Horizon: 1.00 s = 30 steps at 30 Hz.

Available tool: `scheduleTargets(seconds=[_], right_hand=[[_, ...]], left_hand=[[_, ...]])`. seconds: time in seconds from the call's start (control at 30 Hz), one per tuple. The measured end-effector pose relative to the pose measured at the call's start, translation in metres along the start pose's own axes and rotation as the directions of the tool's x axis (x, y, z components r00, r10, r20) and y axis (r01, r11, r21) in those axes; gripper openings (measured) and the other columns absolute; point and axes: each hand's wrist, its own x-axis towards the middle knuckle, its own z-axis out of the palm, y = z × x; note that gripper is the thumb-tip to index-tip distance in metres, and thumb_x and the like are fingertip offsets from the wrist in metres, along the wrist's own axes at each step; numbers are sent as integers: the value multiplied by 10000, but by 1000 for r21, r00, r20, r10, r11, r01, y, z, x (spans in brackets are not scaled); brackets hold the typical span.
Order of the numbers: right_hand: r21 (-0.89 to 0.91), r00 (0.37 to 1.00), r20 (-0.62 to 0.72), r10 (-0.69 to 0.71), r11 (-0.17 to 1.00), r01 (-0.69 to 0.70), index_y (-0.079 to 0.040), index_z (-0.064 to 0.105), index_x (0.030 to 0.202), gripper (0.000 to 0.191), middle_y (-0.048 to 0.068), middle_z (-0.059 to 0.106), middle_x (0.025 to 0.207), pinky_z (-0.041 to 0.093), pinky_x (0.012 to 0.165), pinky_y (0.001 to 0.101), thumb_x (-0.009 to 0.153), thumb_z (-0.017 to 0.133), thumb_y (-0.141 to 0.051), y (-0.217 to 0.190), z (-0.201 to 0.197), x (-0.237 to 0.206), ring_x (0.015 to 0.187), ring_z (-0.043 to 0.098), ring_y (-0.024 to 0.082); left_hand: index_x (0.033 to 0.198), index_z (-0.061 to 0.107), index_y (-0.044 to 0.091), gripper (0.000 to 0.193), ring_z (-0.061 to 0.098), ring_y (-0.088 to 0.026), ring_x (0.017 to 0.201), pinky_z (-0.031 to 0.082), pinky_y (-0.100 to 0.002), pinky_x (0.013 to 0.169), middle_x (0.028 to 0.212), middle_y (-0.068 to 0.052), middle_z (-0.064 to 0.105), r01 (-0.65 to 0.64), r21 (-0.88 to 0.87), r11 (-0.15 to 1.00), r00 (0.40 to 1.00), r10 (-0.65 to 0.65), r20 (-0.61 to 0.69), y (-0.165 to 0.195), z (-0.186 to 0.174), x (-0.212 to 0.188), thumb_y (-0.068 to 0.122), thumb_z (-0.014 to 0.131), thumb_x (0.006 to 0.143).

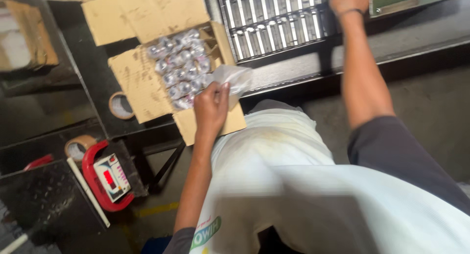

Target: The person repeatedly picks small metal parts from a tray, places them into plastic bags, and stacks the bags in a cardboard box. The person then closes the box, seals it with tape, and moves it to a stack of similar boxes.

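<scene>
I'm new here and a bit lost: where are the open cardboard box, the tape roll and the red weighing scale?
open cardboard box [139, 82]: head view, on its left flap.
tape roll [120, 105]: head view, on its ring.
red weighing scale [108, 178]: head view, on its display panel.

The open box is matt brown cardboard, scuffed and rough at its flaps, and the small pieces packed inside look like shiny metal wrapped in glossy clear plastic; at 4 o'clock of them the left hand has its grip on a crinkled, translucent plastic bag. At 12 o'clock the tray holds bright, smooth metal strips, while the table is dark, dull metal and the weighing scale at 8 o'clock is glossy red plastic.
</scene>
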Motion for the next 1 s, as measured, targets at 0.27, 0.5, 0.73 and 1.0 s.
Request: scheduleTargets(seconds=[0.27, 0.5, 0.73, 1.0], right_hand=[[715, 681, 670, -297, 506, -482, -38, 685, 957, 264, 92, 647, 668, 448, 467, 278, 959, 662, -301, -137, -104, -175, 505, 558, 158], [803, 699, 461, -547, 592, -66, -16, 610, 1300, 295, 169, 637, 1179, 539, 886, 365, 1047, 665, -157, -173, -42, -224, 1034, 630, 258], [652, 726, 562, -396, 752, -94, -60, 614, 1376, 406, 236, 678, 1091, 579, 830, 399, 1003, 652, -215, -189, -6, -247, 938, 675, 325], [492, 69, 781, -620, 680, 544, -26, 680, 1119, 534, 181, 742, 1005, 575, 833, 443, 680, 875, -259, -251, 37, -114, 958, 720, 355]], left_hand=[[913, 648, 19, 255, 585, -354, 573, 449, -454, 594, 697, -194, 628, -71, -76, 995, 997, 72, 10, -14, 8, 2, 230, 640, 1055], [980, 636, 51, 261, 545, -112, 538, 446, -263, 474, 792, -107, 712, 410, -697, 589, 882, -61, 467, -75, 19, -18, 274, 537, 1073], [963, 592, 55, 316, 519, -87, 499, 412, -233, 477, 788, -122, 712, 478, -787, 391, 866, -358, 349, -146, 4, -54, 323, 488, 1094], [866, 627, 58, 286, 502, -61, 533, 405, -230, 515, 809, -70, 714, 454, -758, 468, 867, -429, 254, -147, 0, -74, 261, 554, 1053]])
